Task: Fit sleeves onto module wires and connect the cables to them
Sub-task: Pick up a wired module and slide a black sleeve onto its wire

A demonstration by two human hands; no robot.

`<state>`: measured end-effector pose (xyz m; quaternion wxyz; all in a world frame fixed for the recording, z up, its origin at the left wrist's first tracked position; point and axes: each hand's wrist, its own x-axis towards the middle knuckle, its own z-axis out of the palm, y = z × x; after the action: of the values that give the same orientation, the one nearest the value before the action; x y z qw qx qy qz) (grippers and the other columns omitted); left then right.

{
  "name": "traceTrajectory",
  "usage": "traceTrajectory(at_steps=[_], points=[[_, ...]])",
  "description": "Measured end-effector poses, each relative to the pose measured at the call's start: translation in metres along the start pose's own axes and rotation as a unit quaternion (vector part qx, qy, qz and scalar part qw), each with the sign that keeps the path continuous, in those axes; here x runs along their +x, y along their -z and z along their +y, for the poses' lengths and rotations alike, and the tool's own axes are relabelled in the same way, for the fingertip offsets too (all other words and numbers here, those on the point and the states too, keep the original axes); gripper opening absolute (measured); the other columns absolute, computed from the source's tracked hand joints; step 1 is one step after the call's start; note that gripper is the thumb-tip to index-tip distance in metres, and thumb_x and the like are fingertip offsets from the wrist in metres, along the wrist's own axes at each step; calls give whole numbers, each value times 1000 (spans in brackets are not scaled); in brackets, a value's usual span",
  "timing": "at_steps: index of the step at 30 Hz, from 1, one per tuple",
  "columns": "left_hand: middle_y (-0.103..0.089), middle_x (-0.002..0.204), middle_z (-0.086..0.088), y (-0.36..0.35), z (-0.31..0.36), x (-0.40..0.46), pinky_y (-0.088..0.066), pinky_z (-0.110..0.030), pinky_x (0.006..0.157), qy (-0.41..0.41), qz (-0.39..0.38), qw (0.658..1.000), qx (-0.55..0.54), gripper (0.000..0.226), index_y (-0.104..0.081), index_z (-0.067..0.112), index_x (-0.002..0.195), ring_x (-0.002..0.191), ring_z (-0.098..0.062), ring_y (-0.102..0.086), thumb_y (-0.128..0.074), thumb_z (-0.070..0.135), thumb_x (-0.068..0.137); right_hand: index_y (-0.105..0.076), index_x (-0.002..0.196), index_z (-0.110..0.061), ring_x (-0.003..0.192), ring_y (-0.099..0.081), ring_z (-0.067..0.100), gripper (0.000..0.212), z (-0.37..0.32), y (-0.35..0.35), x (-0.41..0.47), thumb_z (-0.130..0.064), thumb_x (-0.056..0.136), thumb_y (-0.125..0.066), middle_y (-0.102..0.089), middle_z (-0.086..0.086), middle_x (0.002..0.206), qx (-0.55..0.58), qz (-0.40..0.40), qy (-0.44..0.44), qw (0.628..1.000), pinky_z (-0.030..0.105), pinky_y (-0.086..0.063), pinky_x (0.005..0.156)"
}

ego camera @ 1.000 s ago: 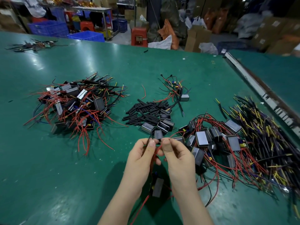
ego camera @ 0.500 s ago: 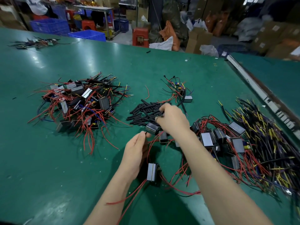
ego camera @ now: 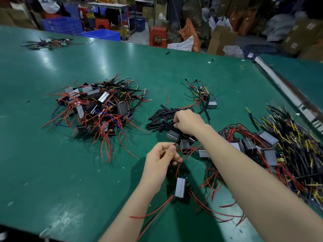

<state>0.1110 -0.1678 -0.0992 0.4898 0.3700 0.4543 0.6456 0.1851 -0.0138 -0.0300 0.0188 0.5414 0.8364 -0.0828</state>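
The left hand pinches a module wire, presenting its end; the module hangs below. The right hand curls its fingers into the sleeve pile (grasp hidden) mid-surface.

- Table: green top, glossy, with pale light reflections toward its far left corner.
- Second green surface beside the right edge, with a metal rail between the two.
- Beyond the far edge: blue crates, red stools, a metal bench.
- Far right: cardboard boxes, plastic bags, an orange sack.
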Motion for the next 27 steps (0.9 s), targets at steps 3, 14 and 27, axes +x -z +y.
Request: traceTrajectory(at_steps=[3,14,27], points=[[-63,62,2,-2,0,-1,-47,-18,55,5,4,1000,8,13,-59,13,86,63,-16,-67,-58,25,88,-59,113,-15,102,-57,24,23,5,20,-15,-26,93,-60,-64,8,113,185,99,-10,978,31,-44,92],[-62,67,11,-1,0,-4,-48,-17,57,-27,41,997,59,7,-62,17,84,59,-7,-61,-60,18,91,-59,101,-28,96,-66,16,19,-8,-22,-112,-12,91,-62,-70,11,103,647,268,-3,714,38,-53,87],[-59,66,14,1,1,-4,-45,-16,62,-36,29,996,74,7,-63,16,84,62,-3,-51,-61,19,90,-60,104,-33,106,-64,21,18,-11,-35,-118,-20,91,-62,-69,9,106,633,300,18,714,33,-51,91]])
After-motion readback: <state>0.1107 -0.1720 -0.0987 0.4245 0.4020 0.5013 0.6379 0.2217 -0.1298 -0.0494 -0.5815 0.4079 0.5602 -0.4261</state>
